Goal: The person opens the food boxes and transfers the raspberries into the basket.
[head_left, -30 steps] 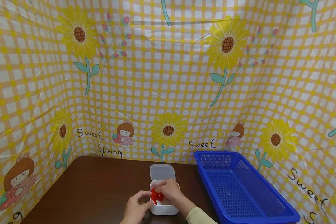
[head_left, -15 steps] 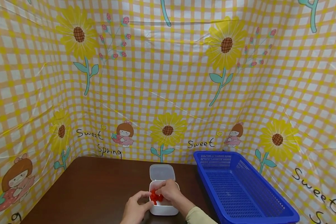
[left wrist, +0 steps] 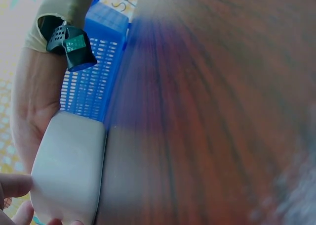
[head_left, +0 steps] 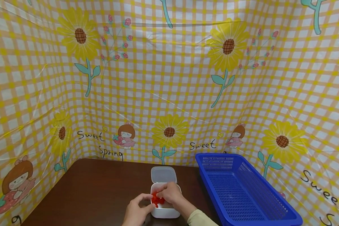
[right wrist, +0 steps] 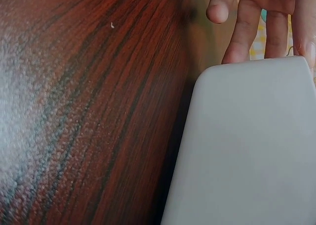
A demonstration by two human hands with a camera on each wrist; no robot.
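Your widest free room is the bare table (head_left: 96, 188) left of your left hand (head_left: 138, 208), which blocks the box's (head_left: 165, 214) left side. Your right hand (head_left: 170, 193) fills much of its opening; the open lid (head_left: 164, 174) stands behind. A narrower strip separates box and basket (head_left: 234, 194).
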